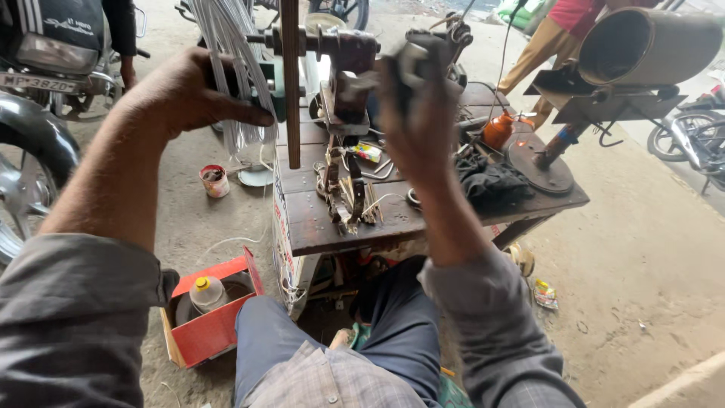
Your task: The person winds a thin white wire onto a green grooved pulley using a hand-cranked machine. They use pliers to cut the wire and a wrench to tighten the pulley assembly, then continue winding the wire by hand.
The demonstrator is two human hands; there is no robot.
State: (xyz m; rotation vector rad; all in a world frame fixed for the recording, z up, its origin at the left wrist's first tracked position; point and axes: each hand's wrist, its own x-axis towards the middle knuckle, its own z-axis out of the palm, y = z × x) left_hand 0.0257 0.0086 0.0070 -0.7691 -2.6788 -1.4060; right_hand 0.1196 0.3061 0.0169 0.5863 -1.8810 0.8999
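Gripping a bundle of thin white wires (230,68), the left hand (189,94) sits upper left, fingers curled closed around the strands, thumb pointing toward a vertical rusty bar (291,83). Across to the right hand (419,113): raised and blurred, it is wrapped around a dark grey object (411,64) near the top of the machine (347,68); what that object is, I cannot tell. Down low on the left, a red cardboard box (215,329) holds a clear bottle with a yellow cap (208,293), and a small round tin (214,181) stands on the ground. The wooden counter (321,223) carries scattered metal tools (347,200), a black cloth (491,181) and an orange oil can (498,130). Dusty concrete ground (642,249) all around, motorbikes parked at both edges.
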